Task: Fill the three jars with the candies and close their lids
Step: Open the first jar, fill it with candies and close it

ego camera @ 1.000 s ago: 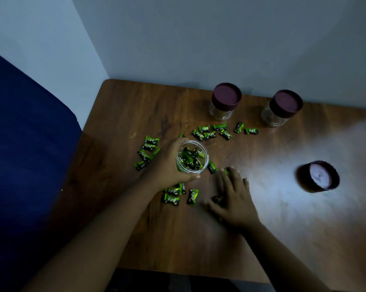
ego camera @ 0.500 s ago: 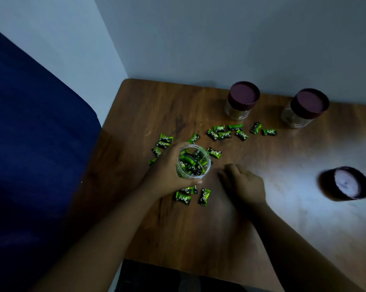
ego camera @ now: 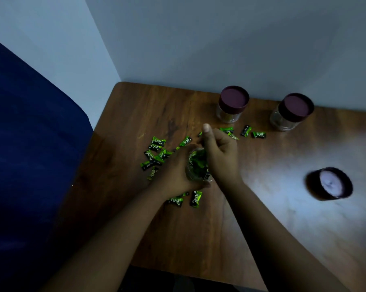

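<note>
Filling first open jar (ego camera: 197, 167) mid-bench (ego camera: 199, 239) — left hand (ego camera: 175, 175) wrapped round it, right hand (ego camera: 220, 152) bunched over mouth, contents unclear. Loose candies (ego camera: 156, 153) beside jar; next: gather more, then fetch lid (ego camera: 330, 183) — two capped jars (ego camera: 232, 105) at back unfilled

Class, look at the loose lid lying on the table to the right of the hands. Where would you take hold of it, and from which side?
Probably by its round outer wall, coming straight down from above. The loose lid lies flat with its pale inside facing up, apart from everything else on the table, so fingers can span the rim from opposite sides. It would then need turning over before it goes onto the open jar.
</note>
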A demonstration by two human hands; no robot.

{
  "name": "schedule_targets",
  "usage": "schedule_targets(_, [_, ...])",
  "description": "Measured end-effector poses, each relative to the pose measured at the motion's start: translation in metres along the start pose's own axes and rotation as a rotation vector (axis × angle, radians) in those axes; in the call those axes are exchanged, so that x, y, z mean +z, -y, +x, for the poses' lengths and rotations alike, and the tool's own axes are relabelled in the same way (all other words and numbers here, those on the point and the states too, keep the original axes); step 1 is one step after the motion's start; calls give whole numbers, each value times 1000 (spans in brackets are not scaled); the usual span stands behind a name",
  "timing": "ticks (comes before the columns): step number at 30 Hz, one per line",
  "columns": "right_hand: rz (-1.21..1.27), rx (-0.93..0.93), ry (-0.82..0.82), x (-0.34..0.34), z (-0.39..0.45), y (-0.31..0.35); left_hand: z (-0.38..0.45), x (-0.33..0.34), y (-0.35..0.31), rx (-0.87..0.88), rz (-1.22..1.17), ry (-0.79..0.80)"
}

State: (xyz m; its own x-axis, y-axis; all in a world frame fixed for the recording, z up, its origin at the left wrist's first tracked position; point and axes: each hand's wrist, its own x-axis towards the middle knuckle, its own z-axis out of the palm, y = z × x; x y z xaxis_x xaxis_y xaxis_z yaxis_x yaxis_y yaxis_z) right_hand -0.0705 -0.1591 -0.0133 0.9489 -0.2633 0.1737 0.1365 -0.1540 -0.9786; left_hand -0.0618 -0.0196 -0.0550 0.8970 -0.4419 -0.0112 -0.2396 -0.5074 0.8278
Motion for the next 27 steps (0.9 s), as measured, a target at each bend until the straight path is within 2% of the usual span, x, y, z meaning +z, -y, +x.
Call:
schedule_targets(3, [-54, -3, 60, -11, -2, -5, 5, 2, -5, 2, -27, 0])
schedule_targets(6, [-118, -48, -1, -31, 3, -16, 0, 6, -5, 14, -20, -26])
schedule_targets(8, [-267, -54, -43, -56, 6, -29, -3, 8, -5, 36, -10, -27])
schedule_targets(10, [-556, -13, -32, -99, 9, -49, -2, 11, -7, 47, -5, 1])
schedule_targets(13, [-1064, 317, 56, -182, 10, -78, 1, 22, -12, 77, -1, 17])
schedule_targets(16, [-1295, 707, 58, -249, 7, -86, 4, 38, -18, 67, -13, 37])
schedule_targets(19, [-1238, 921, 129, -294, 1, -86, 10, 60, -25, 52, -24, 106])
schedule_targets(23, [-1131, 832, 225, -307, -2, -83, 17, 84, -35, 25, -35, 168])
schedule_targets(25, [-901, 752, 212, -296, 0, -71, 21, 96, -43, 24, -36, 168])
schedule_targets(27, [-494, 692, 118, -273, -1, -51, 26, 106, -50, 20, -51, 166])
